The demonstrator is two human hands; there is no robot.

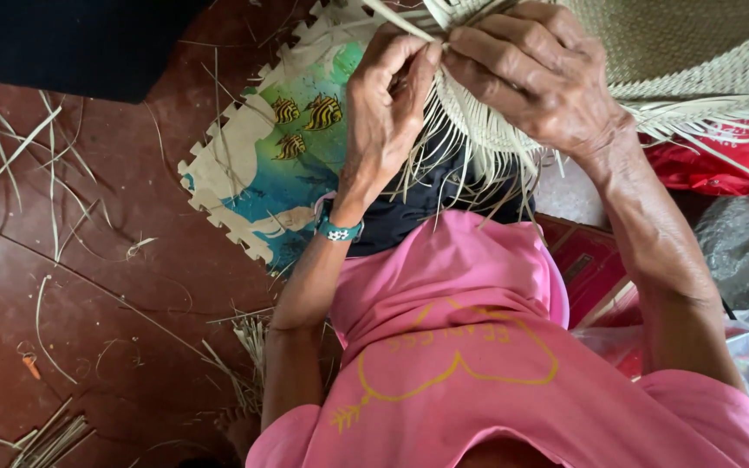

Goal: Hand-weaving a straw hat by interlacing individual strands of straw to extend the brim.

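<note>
A person in a pink shirt (470, 347) works the ragged edge of a woven straw mat (687, 52), held up near the top of the view over the lap. The left hand (387, 95) and the right hand (539, 74) meet at the rim of the weave, fingertips close together; both pinch loose pale strands where the finished weave ends and the fringe (470, 165) hangs free. The left thumb and forefinger are closed on a strand; the right fingers are curled over the woven edge, pressing it down.

The mat looks light and pliant, bending under its own weight, yet its strips appear dry and stiff enough to crease or split if folded sharply. A sound hold seems to be on the tight woven part just behind the fringe, not on the single loose ends, which would likely slip or snap.

A beaded wristband (338, 230) circles the left wrist. Below lies a foam puzzle tile (253, 165) printed with striped fish, on a red-brown floor (106, 286) strewn with straw scraps (10, 147). A red bag (730, 160) sits at the right.
</note>
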